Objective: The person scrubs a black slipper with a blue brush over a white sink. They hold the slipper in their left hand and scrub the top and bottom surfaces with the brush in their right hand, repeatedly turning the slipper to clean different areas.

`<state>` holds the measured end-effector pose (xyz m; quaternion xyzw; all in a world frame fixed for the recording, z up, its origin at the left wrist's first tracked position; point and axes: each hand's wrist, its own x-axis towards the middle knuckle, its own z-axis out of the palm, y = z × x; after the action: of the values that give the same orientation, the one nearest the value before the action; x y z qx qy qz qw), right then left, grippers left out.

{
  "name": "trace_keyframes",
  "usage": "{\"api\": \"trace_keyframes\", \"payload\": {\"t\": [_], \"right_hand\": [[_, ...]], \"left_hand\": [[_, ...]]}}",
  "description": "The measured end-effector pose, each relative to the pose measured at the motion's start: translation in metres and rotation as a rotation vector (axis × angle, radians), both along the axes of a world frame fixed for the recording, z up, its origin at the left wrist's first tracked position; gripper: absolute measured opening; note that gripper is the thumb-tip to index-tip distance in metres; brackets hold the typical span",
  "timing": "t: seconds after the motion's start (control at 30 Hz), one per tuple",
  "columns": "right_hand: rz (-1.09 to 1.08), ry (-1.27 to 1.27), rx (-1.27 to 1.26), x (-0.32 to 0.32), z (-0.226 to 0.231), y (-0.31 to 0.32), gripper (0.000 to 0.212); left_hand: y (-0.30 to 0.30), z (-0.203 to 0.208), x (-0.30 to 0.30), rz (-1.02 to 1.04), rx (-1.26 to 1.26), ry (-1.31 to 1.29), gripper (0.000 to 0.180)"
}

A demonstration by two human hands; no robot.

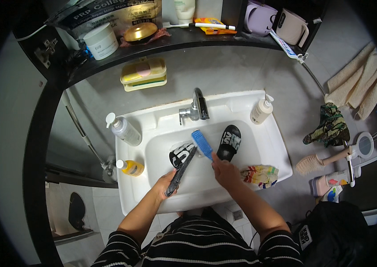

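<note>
Over the white sink (153,189), my left hand (166,183) grips a black slide sandal (182,167) by its heel end. The sandal is tilted on its side, its white-patterned strap facing left. My right hand (225,171) is closed around a blue scrubbing brush (202,143), whose head is just right of the sandal's sole; whether the bristles touch it I cannot tell. A second black sandal (230,141) with white lettering lies in the basin, right of the brush. Behind them rises a chrome faucet (195,107).
On the sink's left rim stand a clear pump bottle (126,130) and a yellow bottle (132,167). A white pump bottle (262,110) stands at the back right, a crumpled colourful packet (260,176) at the front right. A soap dish (144,74) hangs below a dark shelf (188,41).
</note>
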<state>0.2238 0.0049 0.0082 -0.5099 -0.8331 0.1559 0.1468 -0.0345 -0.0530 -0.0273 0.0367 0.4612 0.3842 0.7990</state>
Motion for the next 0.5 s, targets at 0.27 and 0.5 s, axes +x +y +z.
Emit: {"api": "trace_keyframes", "payload": {"t": [0.27, 0.5], "right_hand": [[0.022, -0.226, -0.053, -0.007, 0.014, -0.011, 0.043], [0.153, -0.107, -0.064, -0.009, 0.03, -0.031, 0.043]], "left_hand": [[0.001, -0.01, -0.009, -0.057, 0.091, 0.143, 0.037], [0.001, 0.017, 0.001, -0.08, 0.096, 0.206, 0.042]]}}
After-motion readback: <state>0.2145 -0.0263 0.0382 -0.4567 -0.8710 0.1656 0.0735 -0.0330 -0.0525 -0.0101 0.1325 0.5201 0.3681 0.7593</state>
